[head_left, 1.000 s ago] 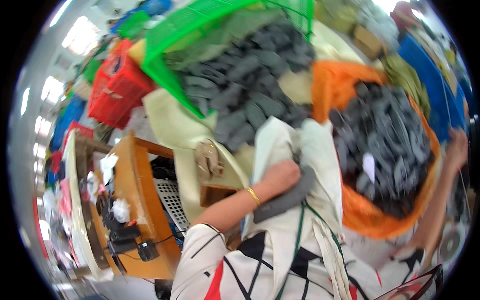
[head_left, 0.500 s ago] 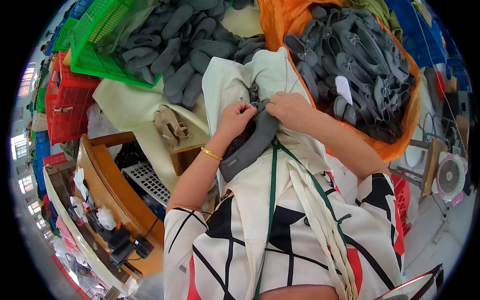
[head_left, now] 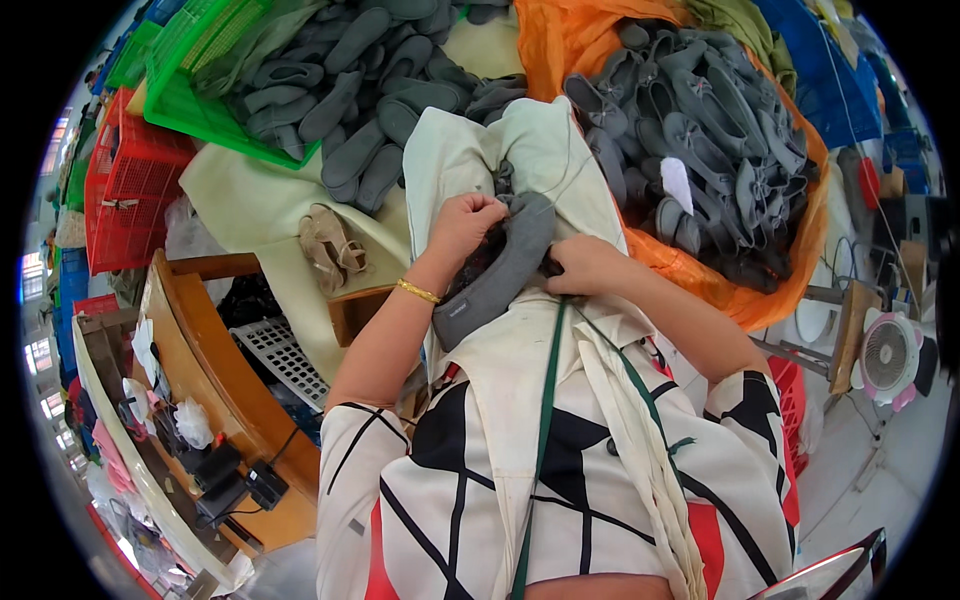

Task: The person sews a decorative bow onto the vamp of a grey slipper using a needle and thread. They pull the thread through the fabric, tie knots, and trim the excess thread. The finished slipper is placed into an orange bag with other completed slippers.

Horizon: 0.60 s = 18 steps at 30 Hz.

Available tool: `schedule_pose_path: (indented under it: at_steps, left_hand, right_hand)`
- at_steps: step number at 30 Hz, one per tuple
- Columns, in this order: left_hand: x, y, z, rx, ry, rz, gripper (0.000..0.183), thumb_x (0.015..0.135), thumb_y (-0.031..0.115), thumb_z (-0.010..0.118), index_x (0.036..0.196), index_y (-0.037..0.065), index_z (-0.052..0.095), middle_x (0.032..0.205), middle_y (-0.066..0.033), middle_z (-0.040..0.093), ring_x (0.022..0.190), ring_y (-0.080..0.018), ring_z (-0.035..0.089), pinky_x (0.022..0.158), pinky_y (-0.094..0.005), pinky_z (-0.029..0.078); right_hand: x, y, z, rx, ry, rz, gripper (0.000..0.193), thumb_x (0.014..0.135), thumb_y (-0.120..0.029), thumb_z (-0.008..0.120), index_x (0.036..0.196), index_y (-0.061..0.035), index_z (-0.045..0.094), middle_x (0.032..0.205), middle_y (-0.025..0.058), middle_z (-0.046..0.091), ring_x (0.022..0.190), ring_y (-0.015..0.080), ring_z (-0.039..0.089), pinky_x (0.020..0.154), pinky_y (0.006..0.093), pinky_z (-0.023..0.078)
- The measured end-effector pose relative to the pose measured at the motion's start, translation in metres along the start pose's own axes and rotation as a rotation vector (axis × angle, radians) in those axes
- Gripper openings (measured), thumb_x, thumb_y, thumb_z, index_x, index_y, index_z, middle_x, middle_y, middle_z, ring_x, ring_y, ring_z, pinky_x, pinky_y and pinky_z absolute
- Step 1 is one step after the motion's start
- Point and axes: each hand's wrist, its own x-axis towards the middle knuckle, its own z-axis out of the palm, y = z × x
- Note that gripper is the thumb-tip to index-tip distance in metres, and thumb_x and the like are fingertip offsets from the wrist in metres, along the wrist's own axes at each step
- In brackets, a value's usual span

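Note:
A grey slip-on shoe [head_left: 517, 268] lies in my lap on the pale apron [head_left: 440, 150], its heel toward me and its dark lining showing at the opening. My left hand [head_left: 463, 228], with a gold bracelet at the wrist, pinches the shoe's upper near the far end. My right hand [head_left: 588, 266] is closed beside the shoe's right edge; its fingertips are bent inward, and what they hold is too small to make out. A thin thread seems to arc above the apron right of the shoe.
A green crate [head_left: 205, 118] of grey shoes stands far left, with more spilling beside it. An orange sack [head_left: 665, 260] brims with bow-trimmed grey shoes at far right. Beige sandals [head_left: 325, 250] lie left of my lap. A wooden table [head_left: 215, 375] is at left, a fan [head_left: 888, 350] at right.
My right hand has moved off the shoe's far end, down and toward me along its right side. The left hand stays at the shoe's far part.

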Motion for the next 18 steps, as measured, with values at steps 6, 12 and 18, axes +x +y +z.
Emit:
schedule_pose_path:
  at_steps: [6,12,18]
  left_hand:
    - [-0.001,-0.001,-0.003,-0.004,0.022,-0.052,0.012,0.087,0.019,0.068,0.084,0.007,0.069,0.071,0.0038,0.06,0.061,-0.0043,0.051,0.052,-0.0194,0.039]
    - [0.001,-0.001,-0.002,-0.048,0.003,-0.09,0.012,0.088,0.019,0.068,0.085,0.007,0.068,0.071,0.0039,0.059,0.062,-0.0046,0.051,0.053,-0.0192,0.039]
    - [-0.001,0.001,-0.003,-0.062,0.021,-0.125,0.012,0.088,0.019,0.069,0.086,0.008,0.068,0.075,0.0038,0.062,0.063,-0.0041,0.052,0.054,-0.0192,0.039]
  right_hand:
    - [-0.037,0.023,-0.022,0.156,0.052,-0.1,0.025,0.087,-0.016,0.058,0.105,-0.001,0.066,0.092,0.0182,0.068,0.084,0.0338,0.066,0.075,0.0406,0.052]
    - [-0.023,0.0,-0.05,0.216,0.371,-0.238,0.031,0.09,-0.032,0.06,0.099,-0.0038,0.068,0.086,0.0148,0.067,0.084,0.0343,0.064,0.073,0.0426,0.05]
    - [0.008,-0.012,-0.048,-0.069,0.52,-0.165,0.025,0.084,-0.032,0.065,0.088,-0.0071,0.067,0.085,0.0087,0.062,0.08,0.0298,0.064,0.068,0.04,0.051]
